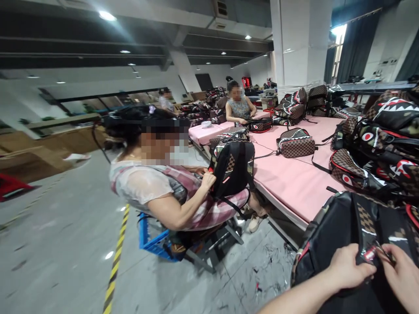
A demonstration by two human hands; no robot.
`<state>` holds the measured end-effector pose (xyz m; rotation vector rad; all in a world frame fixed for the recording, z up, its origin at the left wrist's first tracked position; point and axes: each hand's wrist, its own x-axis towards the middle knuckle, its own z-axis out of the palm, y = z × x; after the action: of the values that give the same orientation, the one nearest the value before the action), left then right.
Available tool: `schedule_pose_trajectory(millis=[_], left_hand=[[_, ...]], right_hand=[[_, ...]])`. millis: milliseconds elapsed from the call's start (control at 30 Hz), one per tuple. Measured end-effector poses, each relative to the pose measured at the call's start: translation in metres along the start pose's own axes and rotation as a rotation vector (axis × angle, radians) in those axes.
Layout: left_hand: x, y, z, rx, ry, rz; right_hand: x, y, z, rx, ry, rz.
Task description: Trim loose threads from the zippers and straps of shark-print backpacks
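Pinching a strap point(365, 220) of the black backpack point(330, 257) at four o'clock, the left hand point(347, 267) faces the right hand point(401, 274), whose fingers curl narrowly, apparently round something small. An uneven tug between them could crease the strap.

A pink-topped table point(281, 181) carries a checkered bag point(297, 147), with backpacks point(382, 146) piled beside it

The scene is viewed forward and slightly down from the wearer's head, above the grip of the left hand point(348, 267) and the right hand point(402, 275). The nearby grip is framed off-centre, with the pink table point(281, 174) seen beyond it.
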<state>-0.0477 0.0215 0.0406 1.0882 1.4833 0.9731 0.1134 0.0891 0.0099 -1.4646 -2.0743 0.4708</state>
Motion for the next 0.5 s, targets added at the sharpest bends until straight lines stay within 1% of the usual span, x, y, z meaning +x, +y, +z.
schedule_pose_trajectory(millis=[67,133,300,367,433,500], left_hand=[[0.005,-0.005,0.0,-0.04,-0.009,0.02],[0.008,-0.01,-0.001,-0.111,-0.039,0.008],[0.028,-0.016,-0.001,-0.297,-0.07,-0.101],[0.033,-0.015,0.0,-0.314,-0.056,-0.103],[0.032,-0.011,-0.001,-0.348,-0.052,-0.072],[0.027,-0.005,-0.005,-0.475,-0.086,-0.053]], right_hand=[[0.01,0.0,0.003,0.023,-0.072,0.045],[0.017,0.003,0.007,0.052,-0.113,0.097],[0.039,0.016,0.015,0.164,-0.141,0.123],[0.047,0.014,0.011,0.291,-0.2,0.155],[0.049,0.003,0.002,0.516,-0.322,0.225],[0.046,-0.013,-0.007,0.757,-0.396,0.382]])
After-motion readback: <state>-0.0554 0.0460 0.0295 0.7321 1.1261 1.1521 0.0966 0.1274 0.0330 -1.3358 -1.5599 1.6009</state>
